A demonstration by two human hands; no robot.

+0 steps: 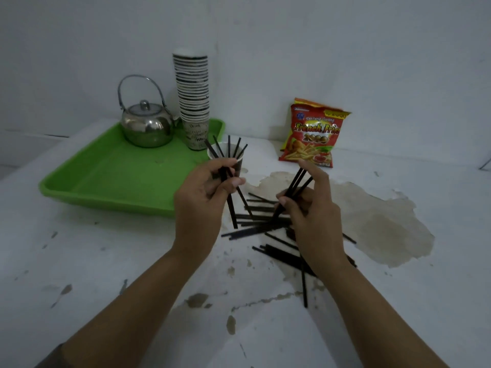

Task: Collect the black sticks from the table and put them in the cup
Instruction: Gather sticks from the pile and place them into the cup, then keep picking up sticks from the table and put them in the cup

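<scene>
Both hands were up over the tabletop (106,261), each one busy with sticks. The left hand (204,197) had its fingers curled round a small bunch of black sticks (231,208), at least two, though the exact number was hidden by the fingers; their lower ends hung down toward the pile. The right hand (310,208) pinched three black sticks (299,181) between thumb and fingers, tilted with their tops leaning to the right.

Just behind the left hand stood the cup (240,162), one paper cup on the tabletop beside the tray, with five black sticks (229,147) already fanned out of its mouth.

Between and below the hands lay the loose pile of black sticks (265,227), criss-crossed and overlapping on the tabletop, too tangled for a sure count, well over a dozen. One stick (303,285) lay apart, pointing toward the viewer.

At the back left sat one green tray (119,179) carrying one steel kettle (146,126) and one tall stack of paper cups (192,96), touching side by side. At the back right, two red snack packets (313,136) leaned against the wall, one behind the other.
</scene>
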